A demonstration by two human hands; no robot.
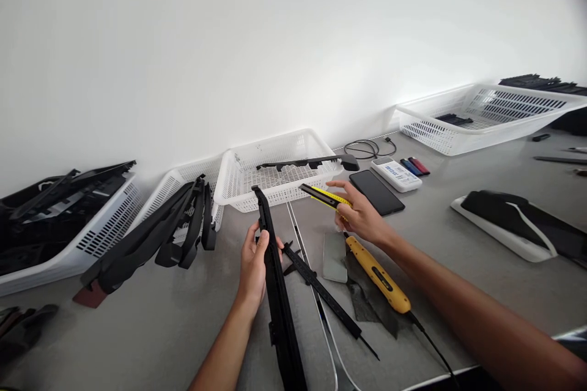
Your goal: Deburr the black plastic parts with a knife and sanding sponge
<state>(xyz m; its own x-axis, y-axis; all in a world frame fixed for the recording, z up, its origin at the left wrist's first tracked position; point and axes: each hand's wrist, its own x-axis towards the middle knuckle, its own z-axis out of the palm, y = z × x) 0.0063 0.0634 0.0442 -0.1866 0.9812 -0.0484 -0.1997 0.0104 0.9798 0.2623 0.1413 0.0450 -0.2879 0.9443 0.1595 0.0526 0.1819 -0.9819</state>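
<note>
Left hand (255, 261) is clenched around a long black moulded plastic strip (277, 293), gripped in its upper third; the strip runs from the near edge at 6 o'clock up and slightly left, its tip just short of the white perforated plastic basket (275, 174) at 12 o'clock.

Right hand (360, 215) is grasping a yellow-and-black utility knife (326, 196), nose pointing at 10 o'clock toward the strip's top end. Knife and strip are apart, not touching (can't tell whether the blade is out).

My read: this is a trim step, part held and cutter being brought to it. The next move calls for the left hand steadying the strip with the thumb clear of the cut line, and the knife meeting the edge at a shallow angle.

Outward from the hands:
- a thin black slotted plastic rail (328, 296) lies flat on the grey tabletop (458, 269), just right of the strip
- a yellow corded tool with black cable (378, 275) rests on a dark cloth scrap at 4 o'clock of the right hand
- a black smartphone (376, 191) sits at 1 o'clock, just beside the right hand
- a heap of black plastic trim parts (160, 232) at 9 o'clock, leaning on a second basket
- one similar black part lies across the centre basket's rim
</note>
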